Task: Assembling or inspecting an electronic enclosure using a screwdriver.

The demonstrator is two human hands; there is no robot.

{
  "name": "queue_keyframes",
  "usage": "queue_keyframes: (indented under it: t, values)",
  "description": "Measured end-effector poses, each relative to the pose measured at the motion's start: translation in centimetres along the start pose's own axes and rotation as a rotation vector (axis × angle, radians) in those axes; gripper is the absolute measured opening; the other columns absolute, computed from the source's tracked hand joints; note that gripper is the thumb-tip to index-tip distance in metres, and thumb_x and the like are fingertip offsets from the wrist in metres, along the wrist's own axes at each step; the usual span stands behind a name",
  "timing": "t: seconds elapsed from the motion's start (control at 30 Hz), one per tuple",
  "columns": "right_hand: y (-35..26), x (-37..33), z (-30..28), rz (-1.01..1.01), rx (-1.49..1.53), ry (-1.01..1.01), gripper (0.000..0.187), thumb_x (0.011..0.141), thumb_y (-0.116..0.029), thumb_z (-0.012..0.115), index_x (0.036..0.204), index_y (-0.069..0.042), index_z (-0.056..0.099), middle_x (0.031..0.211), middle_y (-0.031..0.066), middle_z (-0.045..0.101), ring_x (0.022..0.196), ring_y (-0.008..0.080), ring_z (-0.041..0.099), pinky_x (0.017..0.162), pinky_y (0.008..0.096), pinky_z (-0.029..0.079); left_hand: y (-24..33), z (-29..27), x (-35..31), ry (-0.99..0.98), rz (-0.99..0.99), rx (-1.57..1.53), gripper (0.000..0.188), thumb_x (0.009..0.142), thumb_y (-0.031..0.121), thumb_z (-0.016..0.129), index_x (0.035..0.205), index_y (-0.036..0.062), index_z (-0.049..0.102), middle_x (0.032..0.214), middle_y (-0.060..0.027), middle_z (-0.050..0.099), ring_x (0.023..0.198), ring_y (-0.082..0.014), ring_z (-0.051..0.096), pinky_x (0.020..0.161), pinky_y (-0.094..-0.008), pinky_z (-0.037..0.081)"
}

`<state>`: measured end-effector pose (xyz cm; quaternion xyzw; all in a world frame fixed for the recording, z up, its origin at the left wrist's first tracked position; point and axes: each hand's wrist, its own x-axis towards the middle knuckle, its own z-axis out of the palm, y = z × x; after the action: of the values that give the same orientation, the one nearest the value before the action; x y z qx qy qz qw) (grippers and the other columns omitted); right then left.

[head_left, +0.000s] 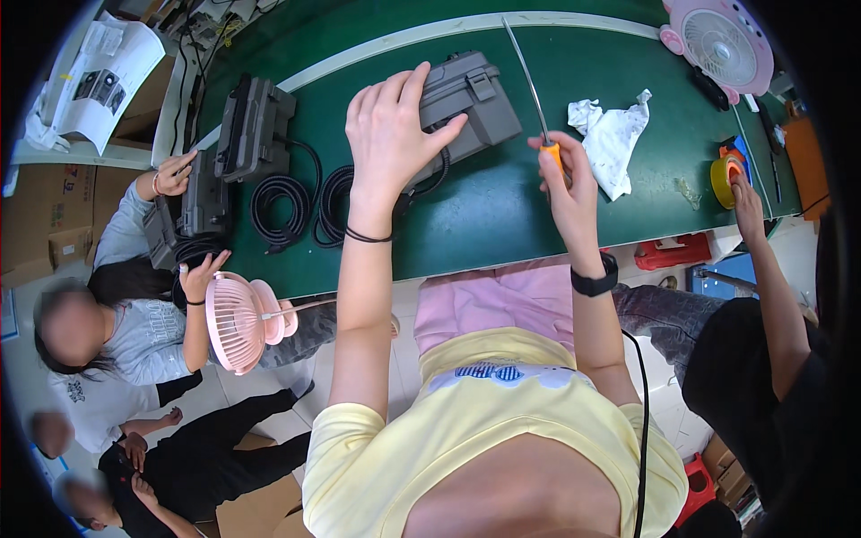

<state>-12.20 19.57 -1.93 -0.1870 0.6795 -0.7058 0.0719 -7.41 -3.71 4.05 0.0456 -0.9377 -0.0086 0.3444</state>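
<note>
A dark grey plastic case (480, 112) with a latch on its side lies on the green table in front of me. My left hand (392, 130) rests over its left part, fingers stretched out and thumb spread to the right. Just right of the case, my right hand (567, 175) is closed round the orange handle of a screwdriver (536, 90). Its long metal shaft points up and away, clear of the case. The left hand's underside and part of the case beneath it are hidden. A coiled black cable (334, 204) lies beside my left wrist.
More grey cases (260, 125) and another cable coil (280, 208) sit left, near a co-worker's hands (175, 172). Right of me lie a crumpled white cloth (614, 139) and yellow tape (725, 179) held by another person. Fans stand far right (717, 45) and lower left (238, 321).
</note>
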Motion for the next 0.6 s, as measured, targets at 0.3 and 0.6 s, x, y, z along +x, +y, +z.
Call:
queue_keyframes:
  t: [0.3, 0.6]
  values:
    - [-2.3, -3.8, -1.5, -0.007, -0.225, -0.063, 0.027, 0.095, -0.01, 0.066, 0.121, -0.004, 0.065, 0.091, 0.0087, 0.071, 0.073, 0.0116, 0.064, 0.066, 0.025, 0.051, -0.9, 0.4, 0.3, -0.063, -0.108, 0.122, 0.064, 0.078, 0.048, 0.074, 0.12, -0.0001, 0.066, 0.108, -0.017, 0.07, 0.096, -0.0328, 0.068, 0.094, -0.0423, 0.051]
    - [-3.5, -4.0, -0.9, -0.37, -0.64, -0.116, 0.03, 0.085, -0.008, 0.072, 0.114, -0.012, 0.069, 0.09, 0.011, 0.071, 0.076, 0.0278, 0.067, 0.067, 0.0347, 0.053, -2.0, 0.2, -0.9, 0.018, -0.309, 0.107, 0.037, 0.102, 0.028, 0.046, 0.116, 0.0024, 0.069, 0.108, -0.0142, 0.071, 0.099, -0.0316, 0.067, 0.094, -0.0432, 0.048]
